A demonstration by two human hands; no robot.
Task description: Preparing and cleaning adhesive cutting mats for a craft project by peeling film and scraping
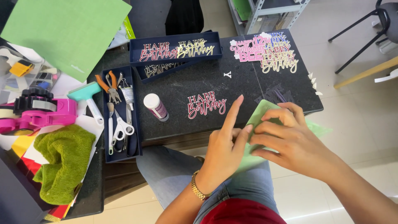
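Observation:
Both my hands hold a light green sheet at the near edge of a black stone slab. My left hand, with a gold bracelet, pinches the sheet's left side with its index finger raised. My right hand lies over the sheet's right side, fingers curled on it. Just beyond my left fingertip lies a pink and white cut-out script topper. A small white-capped bottle lies on its side to the left of it.
A dark blue tray at the back holds two more toppers; a stack of coloured toppers sits to its right. A narrow tray holds pliers and scissors. A green towel, pink tape dispenser and green mat lie left.

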